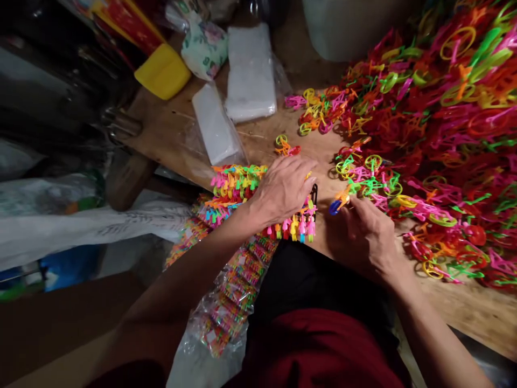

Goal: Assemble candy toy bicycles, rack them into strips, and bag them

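My left hand [280,186] lies over rows of small colourful plastic toys [238,180] at the table's near edge; its fingers are bent, and what they may grip is hidden. A black piece [314,193] shows beside its fingertips. To the right, my right hand [369,229] pinches a small orange and blue toy [339,203] just above the wood. Behind my right hand is a cluster of loose toys with round yellow and green rings [369,175]. One orange toy [285,146] sits just beyond my left hand.
A large heap of loose plastic toys [452,124] covers the right side of the wooden table [161,126]. White packs [250,73], a yellow object [162,71] and a grey container [343,27] stand farther back. Bagged toys [242,280] hang beside my lap.
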